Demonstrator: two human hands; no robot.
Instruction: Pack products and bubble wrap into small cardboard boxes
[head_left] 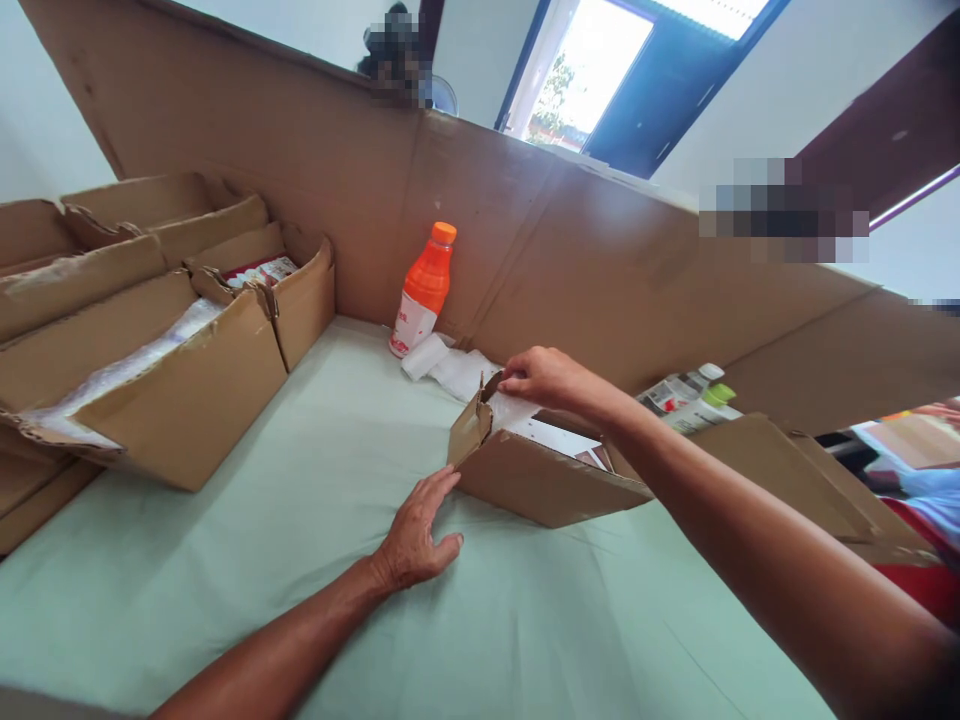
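Box at 5 o'clock: matt cardboard, rough edges. Bottle at 11: smooth glossy plastic. Cloth at 6: matt, creased.

I count one bright orange plastic bottle, one clear white-capped bottle and one green-capped bottle, so three total. Then there's one bare left hand, one bare right hand and one small open brown cardboard box in the middle. Left side's got at least three more open brown cardboard boxes, but they overlap too much for an exact number.
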